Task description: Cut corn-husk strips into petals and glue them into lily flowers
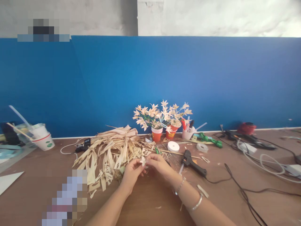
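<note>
Left hand (132,173) and right hand (158,163), both nearly closed, pinch a small flower (143,161) between them; it is creamy white, petals pointed, dry husks (110,151) beyond the left hand

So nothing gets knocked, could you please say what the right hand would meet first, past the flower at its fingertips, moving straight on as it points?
Past the flower, the right hand would probably meet the dried husks, though depth is unclear.
</note>
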Tool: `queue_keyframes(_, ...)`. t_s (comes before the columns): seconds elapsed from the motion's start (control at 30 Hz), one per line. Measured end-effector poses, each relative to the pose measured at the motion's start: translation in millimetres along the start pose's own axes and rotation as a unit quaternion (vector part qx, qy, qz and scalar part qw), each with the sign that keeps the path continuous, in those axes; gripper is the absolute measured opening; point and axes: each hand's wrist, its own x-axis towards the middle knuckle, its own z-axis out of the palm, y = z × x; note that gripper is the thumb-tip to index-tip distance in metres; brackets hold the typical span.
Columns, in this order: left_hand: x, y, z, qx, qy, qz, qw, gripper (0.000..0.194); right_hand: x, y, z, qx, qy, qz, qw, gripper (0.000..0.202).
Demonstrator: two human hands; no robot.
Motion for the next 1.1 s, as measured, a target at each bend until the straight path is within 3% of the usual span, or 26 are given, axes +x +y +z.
queue_keyframes(0.17, 1.5, -4.4, -0.8, 0.027, 0.008, 0.010, 1.000, 0.033, 0.6, 1.5, -1.0, -0.010, 0.007, 0.003, 1.000, 0.020)
queue_keyframes(0.73, 0.6, -1.1, -2.1, 0.060, 0.031, 0.018, 0.998, 0.014, 1.6, 2.1, -2.8, -0.008, 0.000, 0.010, 1.000, 0.022)
queue_keyframes(0.93, 5.0, -4.8, -3.1, 0.013, 0.048, 0.005, 0.999, 0.029, 0.3, 2.6, -1.2, 0.019, 0.010, 0.031, 0.999, 0.016)
queue_keyframes(1.1, 4.9, -10.1, -5.5, 0.053, 0.046, 0.053, 0.996, 0.021, 0.3, 2.9, 1.0, 0.016, 0.019, 0.055, 0.998, 0.012)
